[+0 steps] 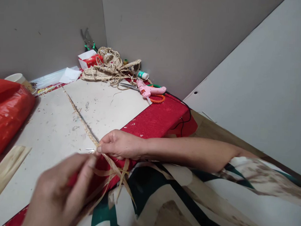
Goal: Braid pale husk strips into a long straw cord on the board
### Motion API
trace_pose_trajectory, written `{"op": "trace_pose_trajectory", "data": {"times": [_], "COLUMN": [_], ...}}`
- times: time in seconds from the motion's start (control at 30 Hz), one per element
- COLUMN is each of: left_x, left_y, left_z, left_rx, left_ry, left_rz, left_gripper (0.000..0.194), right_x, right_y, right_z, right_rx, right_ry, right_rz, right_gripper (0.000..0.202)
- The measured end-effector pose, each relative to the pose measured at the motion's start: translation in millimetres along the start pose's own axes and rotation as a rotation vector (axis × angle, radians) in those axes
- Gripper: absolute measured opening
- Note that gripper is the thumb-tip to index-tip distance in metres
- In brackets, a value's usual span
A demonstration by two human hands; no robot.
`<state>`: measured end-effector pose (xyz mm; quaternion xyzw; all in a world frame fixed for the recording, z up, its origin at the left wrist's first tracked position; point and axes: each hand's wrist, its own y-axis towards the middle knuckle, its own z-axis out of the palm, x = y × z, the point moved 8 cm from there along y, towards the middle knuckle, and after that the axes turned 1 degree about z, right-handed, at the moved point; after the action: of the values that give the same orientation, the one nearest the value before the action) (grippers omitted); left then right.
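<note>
A thin braided straw cord [81, 119] runs from the far part of the white board [111, 108] toward me. My right hand [121, 144] pinches its near end between thumb and fingers. Loose straw strands [120, 174] spread from that end over the red cloth and my patterned clothing. Close beside it, my left hand [61, 185] is blurred, with thumb and forefinger pressed together at the strands; it seems to grip a strand, though the fingertips are too smeared to name it surely.
Coiled straw cord [100, 73], a pink glue gun [148, 90], orange-handled scissors [158, 99] and pliers [87, 41] lie at the back. A red plastic bag [9, 114] and flat straw strips [6, 170] are at left.
</note>
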<state>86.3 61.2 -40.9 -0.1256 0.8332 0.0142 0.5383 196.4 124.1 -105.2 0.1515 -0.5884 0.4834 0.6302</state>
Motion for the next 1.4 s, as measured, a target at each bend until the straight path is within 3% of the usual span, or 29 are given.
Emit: {"op": "trace_pose_trajectory", "data": {"times": [0.07, 0.17, 0.23, 0.33, 0.43, 0.57, 0.67, 0.9, 1.03, 1.2, 1.4], "left_x": [-0.8, 29.5, 43.9, 53.3, 52.4, 37.3, 35.2, 48.4, 53.4, 57.2, 61.1], "left_y": [12.5, 26.4, 25.9, 21.2, 18.6, 21.7, 23.9, 21.0, 21.1, 21.6, 19.1], "left_z": [-11.4, 12.1, 32.2, 43.7, 40.7, 34.4, 32.3, 46.8, 48.4, 45.9, 49.6], "left_rx": [-0.098, 0.133, 0.297, 0.384, 0.378, 0.381, 0.384, 0.477, 0.452, 0.402, 0.323], "left_ry": [0.083, -0.160, -0.345, -0.415, -0.315, -0.077, 0.001, -0.300, -0.325, -0.251, -0.356], "left_rz": [0.009, -0.212, -0.312, -0.353, -0.328, -0.157, -0.125, -0.333, -0.353, -0.321, -0.355], "left_gripper": [0.026, 0.040, 0.031, 0.027, 0.027, 0.028, 0.030, 0.028, 0.027, 0.033, 0.033], "right_x": [1.2, 3.2, 4.4, 9.0, 14.8, 20.0, 27.2, 35.8, 36.4, 46.3, 35.5], "right_y": [-0.7, 0.0, 1.1, 1.4, -0.8, -5.2, -7.5, -9.6, -13.9, -25.7, -31.0], "right_z": [1.1, 2.7, 3.1, 1.3, -1.4, -3.4, -2.5, 4.5, 0.6, -1.7, 20.2], "right_rx": [0.032, 0.077, 0.104, 0.124, 0.134, 0.121, 0.091, 0.050, 0.021, -0.019, 0.002], "right_ry": [0.037, 0.041, 0.014, -0.103, -0.263, -0.494, -0.686, -1.097, -1.258, -1.273, -1.315], "right_rz": [-0.008, -0.036, -0.051, -0.097, -0.132, -0.123, -0.174, -0.280, -0.251, -0.272, -0.259], "right_gripper": [0.016, 0.018, 0.019, 0.018, 0.017, 0.016, 0.017, 0.027, 0.029, 0.029, 0.028]}}
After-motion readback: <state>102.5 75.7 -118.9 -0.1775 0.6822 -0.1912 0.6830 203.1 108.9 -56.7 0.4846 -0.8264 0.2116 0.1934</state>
